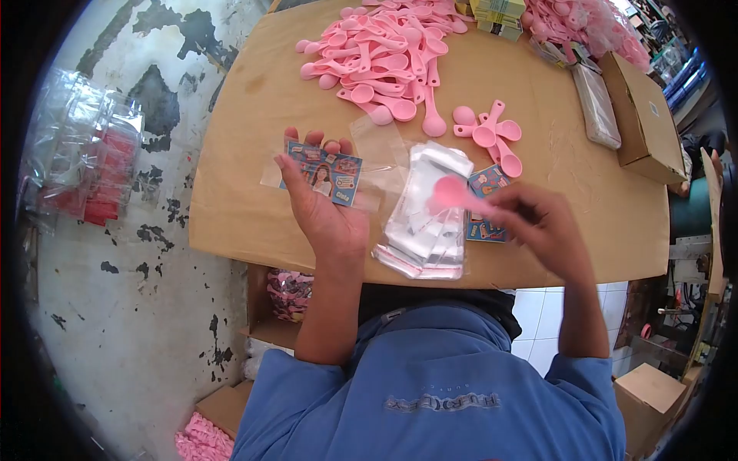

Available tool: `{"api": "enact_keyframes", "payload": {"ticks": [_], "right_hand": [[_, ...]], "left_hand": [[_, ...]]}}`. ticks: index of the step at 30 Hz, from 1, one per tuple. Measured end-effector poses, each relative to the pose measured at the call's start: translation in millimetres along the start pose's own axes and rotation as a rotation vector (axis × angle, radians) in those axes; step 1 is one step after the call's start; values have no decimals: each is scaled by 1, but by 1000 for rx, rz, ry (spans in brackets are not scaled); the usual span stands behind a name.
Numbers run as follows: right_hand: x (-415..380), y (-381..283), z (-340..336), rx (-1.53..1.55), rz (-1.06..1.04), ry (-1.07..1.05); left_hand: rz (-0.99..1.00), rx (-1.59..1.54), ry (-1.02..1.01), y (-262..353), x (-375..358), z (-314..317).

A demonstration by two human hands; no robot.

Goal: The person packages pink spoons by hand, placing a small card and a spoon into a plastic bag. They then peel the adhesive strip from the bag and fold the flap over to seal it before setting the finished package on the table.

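My left hand is turned palm up, its thumb and fingers around a blue printed card in a clear plastic bag. Between the fingertips of my right hand is the handle of a pink measuring spoon, blurred by motion. Its bowl is over a stack of clear plastic bags on the table. More blue printed cards lie beside the bags, partly behind my right hand. Several loose pink spoons sit just beyond them.
A large heap of pink spoons covers the far side of the brown table. Bundled cards sit behind it. At the right edge stand a cardboard box and a pack of clear bags. Plastic bags hang on the left wall.
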State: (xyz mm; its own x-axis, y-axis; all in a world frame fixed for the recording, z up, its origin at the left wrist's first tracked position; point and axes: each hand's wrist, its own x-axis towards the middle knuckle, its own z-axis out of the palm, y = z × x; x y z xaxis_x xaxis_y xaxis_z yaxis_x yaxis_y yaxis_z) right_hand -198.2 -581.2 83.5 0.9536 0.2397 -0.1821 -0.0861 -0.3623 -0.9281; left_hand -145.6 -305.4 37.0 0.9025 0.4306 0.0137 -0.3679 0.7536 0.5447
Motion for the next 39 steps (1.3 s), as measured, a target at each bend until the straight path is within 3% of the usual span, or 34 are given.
{"api": "enact_keyframes", "payload": {"ticks": [8, 12, 18, 21, 24, 27, 29, 32, 35, 39], "right_hand": [[9, 6, 65, 334, -114, 17], [12, 6, 74, 635, -162, 20], [16, 7, 83, 245, -163, 220], [16, 2, 90, 242, -354, 405], [19, 3, 73, -269, -786, 438], [11, 7, 49, -249, -915, 199], [16, 11, 34, -145, -903, 166], [20, 7, 32, -322, -762, 353], [31, -5, 45, -574, -852, 380], [39, -6, 53, -464, -934, 289]], "left_hand": [[-191, -99, -202, -17, -26, 9], [-300, -131, -162, -19, -36, 14], [-511, -240, -227, -27, -50, 17], [-544, -197, -241, -25, -45, 12], [-598, -130, -234, -21, -40, 14], [-616, -103, -255, -13, -29, 18], [-679, -163, -286, -7, -23, 18], [-766, -222, -313, -4, -24, 20], [-822, -203, -346, -5, -31, 26], [-956, -139, -361, -8, -35, 20]]}}
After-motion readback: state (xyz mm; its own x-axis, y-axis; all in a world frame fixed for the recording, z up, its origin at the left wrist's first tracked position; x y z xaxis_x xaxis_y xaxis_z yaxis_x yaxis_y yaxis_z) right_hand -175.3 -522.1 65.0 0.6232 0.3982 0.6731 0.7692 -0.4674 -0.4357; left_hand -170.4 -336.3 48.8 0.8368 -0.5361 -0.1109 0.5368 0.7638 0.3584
